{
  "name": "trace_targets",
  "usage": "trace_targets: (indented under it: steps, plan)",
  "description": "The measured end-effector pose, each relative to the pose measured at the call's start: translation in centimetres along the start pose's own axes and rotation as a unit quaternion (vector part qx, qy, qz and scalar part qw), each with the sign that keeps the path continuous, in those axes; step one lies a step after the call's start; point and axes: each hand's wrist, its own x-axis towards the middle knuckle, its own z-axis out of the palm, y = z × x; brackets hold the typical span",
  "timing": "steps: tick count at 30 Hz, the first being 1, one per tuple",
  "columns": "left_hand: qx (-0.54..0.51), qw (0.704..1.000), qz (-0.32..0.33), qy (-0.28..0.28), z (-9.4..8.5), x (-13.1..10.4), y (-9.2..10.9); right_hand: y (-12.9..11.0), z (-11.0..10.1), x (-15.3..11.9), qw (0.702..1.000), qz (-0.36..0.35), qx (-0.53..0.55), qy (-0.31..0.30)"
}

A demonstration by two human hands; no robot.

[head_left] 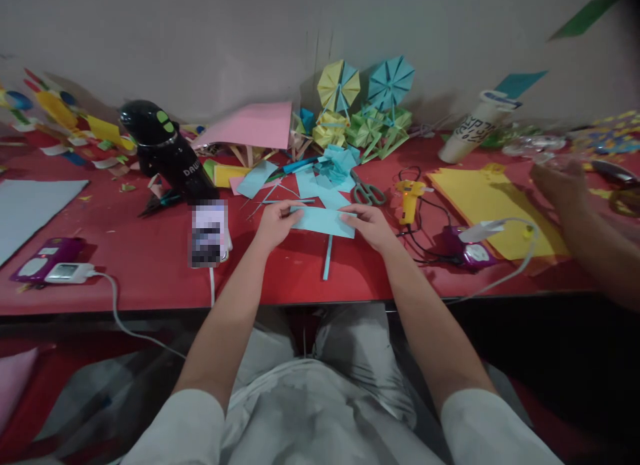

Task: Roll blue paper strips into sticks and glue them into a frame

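Between my two hands a light-blue paper rectangle (324,221) is stretched just above the red table. My left hand (277,223) pinches its left end, thumb on top. The right end is gripped by my right hand (370,226) in the same way. Below the sheet lies a narrow blue paper strip (327,258), pointing toward me. Another thin blue strip (290,201) lies behind my left fingers. Beyond the sheet are blue paper pieces (313,183) and a crumpled-looking blue folded paper shape (337,163). Grey-green scissors (369,190) rest behind my right hand.
A yellow glue gun (409,201) with cords and a purple power adapter (470,248) lie right, beside yellow paper sheets (500,205). A black bottle (175,155) and a phone (209,233) are left. Folded paper fans (391,83) stand behind. Another person's hand (560,181) reaches in from the right.
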Motion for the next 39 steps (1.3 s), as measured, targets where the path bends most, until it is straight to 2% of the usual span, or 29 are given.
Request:
trace_targets:
  steps: [7, 14, 17, 25, 28, 32, 39]
  plan:
    - [0.01, 1.0, 0.006, -0.007, 0.03, 0.02, 0.15, 0.36, 0.04, 0.08, 1.0, 0.005, -0.011, -0.004]
    - [-0.068, 0.996, -0.053, -0.015, 0.29, -0.02, 0.14, 0.31, 0.16, 0.11, 1.0, -0.025, -0.008, -0.009]
    - [-0.064, 0.995, -0.074, -0.016, 0.37, -0.02, 0.0, 0.21, 0.18, 0.1, 0.999, -0.03, -0.014, -0.011]
    - [0.023, 0.999, -0.016, -0.034, 0.14, -0.07, -0.06, -0.23, 0.42, -0.06, 0.999, -0.018, 0.02, -0.024]
    - [0.04, 0.998, 0.001, -0.05, 0.15, -0.09, -0.04, -0.29, 0.61, 0.04, 1.0, -0.017, -0.002, -0.01]
    - [0.046, 0.997, 0.009, -0.058, 0.13, -0.06, -0.16, -0.36, 0.7, 0.2, 0.999, -0.016, -0.04, 0.001]
    - [0.06, 0.996, 0.018, -0.066, 0.31, -0.31, 0.28, -0.33, 0.68, 0.03, 0.998, -0.023, -0.049, -0.016]
